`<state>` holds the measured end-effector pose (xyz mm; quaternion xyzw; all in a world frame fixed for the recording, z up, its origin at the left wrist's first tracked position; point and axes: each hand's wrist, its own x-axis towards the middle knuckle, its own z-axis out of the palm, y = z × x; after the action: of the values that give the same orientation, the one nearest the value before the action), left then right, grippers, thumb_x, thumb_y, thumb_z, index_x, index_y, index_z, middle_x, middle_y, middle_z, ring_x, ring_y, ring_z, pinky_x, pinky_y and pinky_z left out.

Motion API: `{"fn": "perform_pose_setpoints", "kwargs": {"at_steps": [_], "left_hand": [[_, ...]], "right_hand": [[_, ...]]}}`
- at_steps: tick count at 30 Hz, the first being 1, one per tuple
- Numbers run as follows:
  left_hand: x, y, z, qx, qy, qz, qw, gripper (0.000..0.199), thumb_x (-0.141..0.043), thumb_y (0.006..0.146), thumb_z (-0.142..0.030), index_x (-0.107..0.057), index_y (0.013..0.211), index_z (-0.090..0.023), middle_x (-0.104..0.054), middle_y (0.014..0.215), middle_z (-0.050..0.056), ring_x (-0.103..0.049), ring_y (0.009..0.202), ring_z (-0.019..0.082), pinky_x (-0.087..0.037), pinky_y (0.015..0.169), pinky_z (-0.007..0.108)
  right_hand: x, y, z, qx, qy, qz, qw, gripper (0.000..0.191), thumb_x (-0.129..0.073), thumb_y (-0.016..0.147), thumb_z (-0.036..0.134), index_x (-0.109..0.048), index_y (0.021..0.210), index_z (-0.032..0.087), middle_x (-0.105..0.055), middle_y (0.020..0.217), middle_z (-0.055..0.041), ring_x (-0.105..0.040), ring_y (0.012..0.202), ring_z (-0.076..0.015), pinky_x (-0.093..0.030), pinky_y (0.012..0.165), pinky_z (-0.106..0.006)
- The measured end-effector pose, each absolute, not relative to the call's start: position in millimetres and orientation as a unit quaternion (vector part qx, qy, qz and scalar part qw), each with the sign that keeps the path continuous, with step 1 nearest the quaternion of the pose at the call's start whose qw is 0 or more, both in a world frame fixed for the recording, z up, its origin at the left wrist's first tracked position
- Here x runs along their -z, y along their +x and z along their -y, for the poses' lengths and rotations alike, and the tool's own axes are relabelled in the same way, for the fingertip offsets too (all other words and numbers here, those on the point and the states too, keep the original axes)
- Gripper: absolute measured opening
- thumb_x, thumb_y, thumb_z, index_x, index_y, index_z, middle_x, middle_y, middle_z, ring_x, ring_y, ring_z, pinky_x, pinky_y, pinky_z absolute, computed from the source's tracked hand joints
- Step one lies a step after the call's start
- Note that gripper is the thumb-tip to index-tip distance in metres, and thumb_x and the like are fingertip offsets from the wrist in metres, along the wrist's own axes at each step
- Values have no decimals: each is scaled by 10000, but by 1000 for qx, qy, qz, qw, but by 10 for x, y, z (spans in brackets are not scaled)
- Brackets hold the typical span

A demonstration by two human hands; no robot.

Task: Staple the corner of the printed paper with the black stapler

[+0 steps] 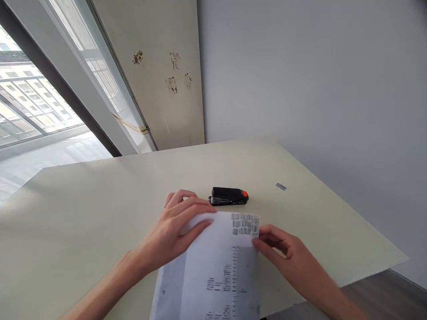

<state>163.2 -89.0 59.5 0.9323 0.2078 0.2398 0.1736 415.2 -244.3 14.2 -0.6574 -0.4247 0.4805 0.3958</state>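
Printed paper sheets (213,262), with a barcode-like block at the top right corner, stand tilted up between my hands above the table. My left hand (182,222) is closed on their upper left part, thumb in front and fingers over the top edge. At the right edge, just below the printed block, my right hand (280,249) pinches the paper between thumb and fingers. A black stapler (229,196) with an orange end lies just beyond the paper's top edge, touched by neither hand. How many sheets there are I cannot tell.
The pale table (100,213) reaches to a grey wall (300,80) on the right and a stained panel (160,89) at the back. A small grey strip (280,186) lies right of the stapler. A window (30,89) is at the left.
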Motion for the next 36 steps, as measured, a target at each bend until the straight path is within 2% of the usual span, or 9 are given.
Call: {"fn": "perform_pose_setpoints", "kwargs": {"at_steps": [5, 10, 19, 23, 26, 28, 31, 34, 36], "left_hand": [[-418, 1859, 580, -313, 856, -330, 244, 220, -498, 1084, -363, -683, 1131, -253, -732, 1173, 46, -588, 1180, 241, -477, 1017, 401], [-132, 2069, 421, -236, 862, -307, 327, 351, -560, 1036, -477, -622, 1316, -276, -687, 1342, 57, -615, 1215, 246, -512, 1025, 402], [98, 2198, 375, -247, 835, -316, 376, 267, -569, 1024, -423, -680, 1225, -288, -757, 1200, 14, -695, 1006, 207, -558, 802, 314], [75, 1899, 341, -262, 817, -365, 362, 298, -575, 1009, -464, -695, 1212, -283, -763, 1175, 27, -713, 990, 224, -564, 750, 310], [67, 1566, 298, -287, 803, -403, 334, 335, -589, 995, -507, -698, 1206, -272, -760, 1181, 36, -703, 1057, 242, -567, 847, 330], [70, 1327, 269, -298, 793, -426, 317, 373, -595, 984, -544, -695, 1217, -270, -757, 1189, 42, -696, 1069, 252, -565, 876, 341], [92, 1001, 255, -311, 776, -454, 307, 417, -613, 965, -574, -689, 1236, -266, -750, 1202, 54, -683, 1092, 268, -557, 924, 362], [124, 775, 277, -324, 756, -480, 305, 444, -628, 950, -591, -678, 1248, -265, -740, 1242, 60, -666, 1168, 284, -515, 1045, 399], [137, 698, 296, -327, 740, -498, 311, 492, -633, 940, -606, -653, 1303, -274, -727, 1282, 62, -647, 1226, 293, -493, 1093, 414]], "right_hand": [[-23, 4722, 2575, -376, -738, 402, 390, 505, -704, 867, 659, -782, 1167, 261, -794, 1200, -103, -753, 1055, -301, -641, 837, -331], [38, 5204, 2677, -302, -788, 338, 417, 529, -781, 780, 655, -803, 1128, 257, -802, 1148, -110, -761, 998, -313, -652, 714, -312], [194, 5266, 2525, -285, -803, 288, 436, 558, -748, 804, 653, -791, 1163, 229, -787, 1177, -136, -754, 966, -317, -625, 655, -329], [331, 5195, 2277, -292, -801, 311, 420, 535, -691, 862, 646, -761, 1214, 250, -776, 1218, -114, -751, 1016, -306, -638, 768, -376], [355, 5110, 2053, -255, -808, 333, 415, 525, -601, 921, 645, -739, 1217, 234, -759, 1251, -129, -741, 1071, -321, -638, 840, -431], [335, 5017, 1968, -189, -817, 372, 399, 556, -542, 958, 629, -673, 1320, 227, -709, 1349, -143, -708, 1165, -337, -628, 911, -477], [325, 4795, 2030, -100, -808, 479, 328, 623, -501, 998, 612, -503, 1517, 267, -524, 1589, -118, -542, 1418, -354, -573, 1059, -535], [418, 4520, 2238, -133, -774, 570, 242, 600, -440, 1043, 609, -441, 1581, 344, -413, 1686, -53, -424, 1526, -345, -516, 1145, -571], [520, 4368, 2334, -148, -738, 630, 192, 646, -448, 1047, 603, -352, 1643, 373, -302, 1743, -27, -301, 1591, -359, -416, 1223, -619]]}}
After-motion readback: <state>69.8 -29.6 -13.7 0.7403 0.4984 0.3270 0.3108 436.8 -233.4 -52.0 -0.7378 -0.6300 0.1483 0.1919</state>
